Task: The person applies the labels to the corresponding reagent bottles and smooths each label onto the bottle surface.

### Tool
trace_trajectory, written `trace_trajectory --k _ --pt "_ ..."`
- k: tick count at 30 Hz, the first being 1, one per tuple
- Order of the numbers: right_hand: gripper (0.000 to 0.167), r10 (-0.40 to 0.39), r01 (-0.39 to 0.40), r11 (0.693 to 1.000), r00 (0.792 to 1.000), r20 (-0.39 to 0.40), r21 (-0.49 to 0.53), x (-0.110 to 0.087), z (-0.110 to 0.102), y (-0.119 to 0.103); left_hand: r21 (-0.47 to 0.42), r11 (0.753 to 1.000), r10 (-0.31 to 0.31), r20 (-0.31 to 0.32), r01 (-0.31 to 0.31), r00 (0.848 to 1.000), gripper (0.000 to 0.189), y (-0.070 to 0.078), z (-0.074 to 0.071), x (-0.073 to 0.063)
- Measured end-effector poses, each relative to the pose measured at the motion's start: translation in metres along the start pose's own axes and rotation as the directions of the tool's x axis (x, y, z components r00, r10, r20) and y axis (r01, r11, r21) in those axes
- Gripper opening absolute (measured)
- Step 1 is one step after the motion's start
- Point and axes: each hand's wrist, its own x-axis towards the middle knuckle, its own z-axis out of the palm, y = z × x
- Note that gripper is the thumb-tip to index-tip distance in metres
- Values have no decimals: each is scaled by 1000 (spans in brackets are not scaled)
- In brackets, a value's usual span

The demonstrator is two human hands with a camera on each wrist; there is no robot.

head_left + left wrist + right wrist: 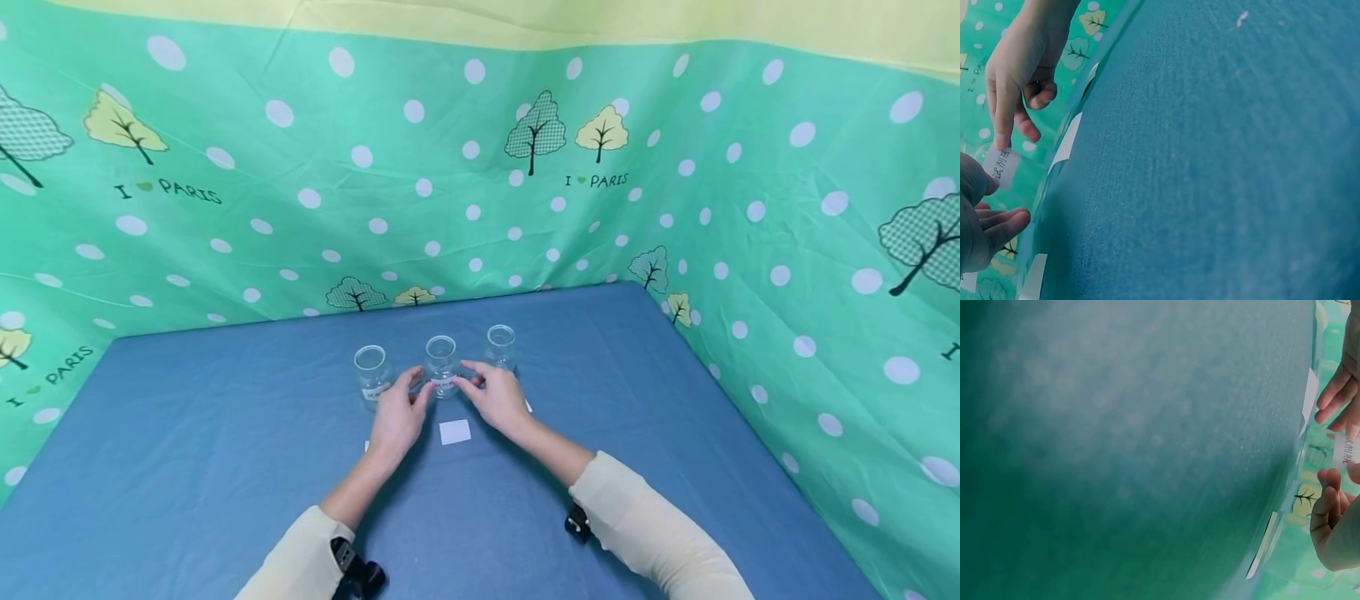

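Three clear glass jars without lids stand in a row in the head view. My left hand (pixel 397 418) and right hand (pixel 497 398) hold the middle jar (pixel 442 354) from either side. Both thumbs press the ends of its white label (pixel 443 382), which bears small printed characters. In the left wrist view, the label (pixel 1002 167) lies between the right hand (pixel 1022 69) and the left hand (pixel 985 231). The left jar (pixel 371 367) also carries a white label, partly hidden by my left hand. My right hand partly covers the right jar (pixel 501 343).
A blank white card (pixel 454 432) lies in front of the middle jar. Edges of two more cards show by my wrists, one at the left (pixel 367 447). A blue cloth (pixel 247 417) covers the table. A green printed curtain (pixel 255 208) hangs behind and at the sides.
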Motion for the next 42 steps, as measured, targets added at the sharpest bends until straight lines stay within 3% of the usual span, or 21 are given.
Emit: trace_trajectory --k 11,19,26,42 --pt "34 -15 14 997 1000 11 76 1 -2 3 32 998 53 -16 -53 998 38 0 -1 3" --pt "34 -8 6 996 1000 28 91 2 -1 5 8 1000 22 16 -22 1000 39 0 -1 2" --pt "35 8 -9 999 1000 20 42 2 3 4 -42 999 -10 25 11 1000 39 1 0 2" --pt "29 7 -6 1000 1000 -19 29 0 1 3 1 1000 -15 25 15 1000 40 3 -2 0"
